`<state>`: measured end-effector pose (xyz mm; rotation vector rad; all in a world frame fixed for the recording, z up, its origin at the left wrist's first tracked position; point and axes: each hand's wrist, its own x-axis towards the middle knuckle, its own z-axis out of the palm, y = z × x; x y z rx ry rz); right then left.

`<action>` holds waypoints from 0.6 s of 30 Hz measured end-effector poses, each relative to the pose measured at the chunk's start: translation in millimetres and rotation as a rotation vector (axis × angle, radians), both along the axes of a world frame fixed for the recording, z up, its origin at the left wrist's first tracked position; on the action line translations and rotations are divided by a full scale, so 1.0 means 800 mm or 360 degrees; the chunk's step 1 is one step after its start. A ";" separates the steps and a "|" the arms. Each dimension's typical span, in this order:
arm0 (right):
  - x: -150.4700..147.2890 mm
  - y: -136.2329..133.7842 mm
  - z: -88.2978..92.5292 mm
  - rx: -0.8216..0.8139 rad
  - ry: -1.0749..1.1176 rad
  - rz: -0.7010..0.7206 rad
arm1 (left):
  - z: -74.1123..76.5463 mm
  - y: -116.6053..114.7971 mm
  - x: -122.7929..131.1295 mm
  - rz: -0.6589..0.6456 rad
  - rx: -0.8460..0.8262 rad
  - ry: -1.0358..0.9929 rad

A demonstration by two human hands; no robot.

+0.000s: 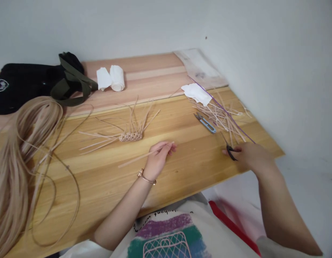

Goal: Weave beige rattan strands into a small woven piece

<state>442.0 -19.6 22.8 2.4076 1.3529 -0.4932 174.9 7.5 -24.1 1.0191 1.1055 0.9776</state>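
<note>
Near the middle of the table, my left hand [160, 154] pinches a flat beige strip [133, 160] whose long end points left. Off to the right, my right hand [248, 154] is closed around black-handled scissors [230, 152], their blades pointing away from me. Beyond my left hand lies a small woven piece [130, 136] of the same beige strips, with loose ends fanning out to the left and back. Light-blue thread snips [206, 123] rest on the wood between the scissors and the woven piece.
A big bundle of beige strips [14, 172] covers the left side, its loops trailing rightward. Behind it sit a black bag [28, 84] and a white paper roll [117, 79]. Cut strips [222, 114], a crumpled tissue [196, 94] and a thin purple stick [222, 107] lie at right.
</note>
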 end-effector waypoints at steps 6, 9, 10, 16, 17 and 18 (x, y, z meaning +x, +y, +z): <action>0.018 0.029 -0.002 -0.0040 0.0346 -0.0066 | -0.004 -0.001 0.000 0.0009 -0.0019 -0.0045; 0.021 0.035 -0.001 -0.0038 0.0426 -0.0114 | -0.001 -0.003 0.001 0.0016 -0.0039 -0.0063; 0.018 0.034 -0.002 0.0001 0.0365 -0.0090 | 0.000 -0.004 0.001 0.0017 -0.0042 -0.0074; -0.046 0.014 -0.028 0.0584 0.0638 0.0650 | 0.005 -0.006 0.001 0.0012 -0.0051 -0.0106; -0.057 0.012 -0.033 0.0573 0.0682 0.0690 | 0.005 -0.006 0.000 0.0020 -0.0062 -0.0108; -0.067 0.011 -0.038 0.0584 0.0709 0.0704 | 0.006 -0.007 0.000 0.0028 -0.0075 -0.0111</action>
